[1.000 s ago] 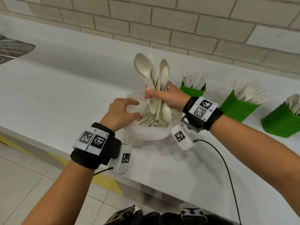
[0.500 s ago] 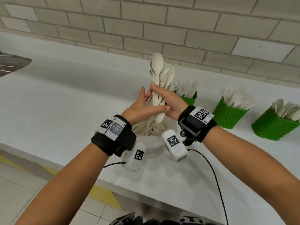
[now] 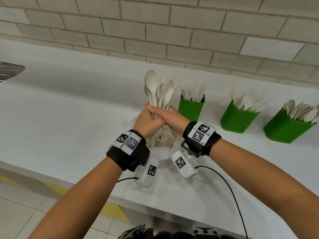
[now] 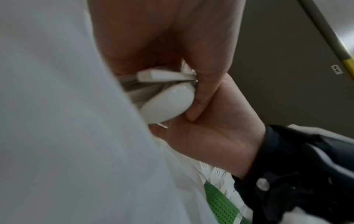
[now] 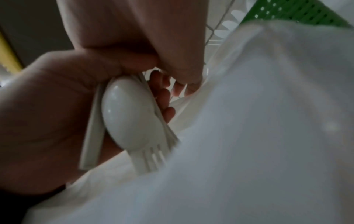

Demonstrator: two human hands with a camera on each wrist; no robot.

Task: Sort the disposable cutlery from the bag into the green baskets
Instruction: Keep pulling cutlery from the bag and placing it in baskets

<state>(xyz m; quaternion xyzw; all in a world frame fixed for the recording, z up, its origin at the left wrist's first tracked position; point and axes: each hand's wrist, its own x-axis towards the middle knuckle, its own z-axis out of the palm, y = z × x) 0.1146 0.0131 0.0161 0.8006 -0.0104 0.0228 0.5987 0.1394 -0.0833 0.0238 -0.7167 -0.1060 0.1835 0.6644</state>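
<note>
Both hands hold one bundle of cream plastic cutlery [image 3: 156, 90] upright above the white bag [image 3: 162, 151]. Spoon bowls stick up from it. My left hand [image 3: 148, 119] wraps round the handles from the left, and my right hand [image 3: 170, 116] grips them from the right, its thumb across my left hand. More forks and spoons [image 3: 164, 139] lie in the bag below. The left wrist view shows a spoon bowl [image 4: 168, 104] at the bundle's lower end. A fork's tines [image 5: 151, 157] show beside that spoon [image 5: 126, 115] in the right wrist view.
Three green baskets stand in a row to the right on the white counter [image 3: 69, 118]: knives [image 3: 191, 107], forks [image 3: 239, 116], spoons [image 3: 286, 130]. A metal sink edge [image 3: 10, 71] shows at far left. The brick wall runs behind. The counter's front edge is near my forearms.
My left hand left the bag's rim, came up to the bundle and closed round it. The right hand lifted the bundle out of the bag and kept its grip.
</note>
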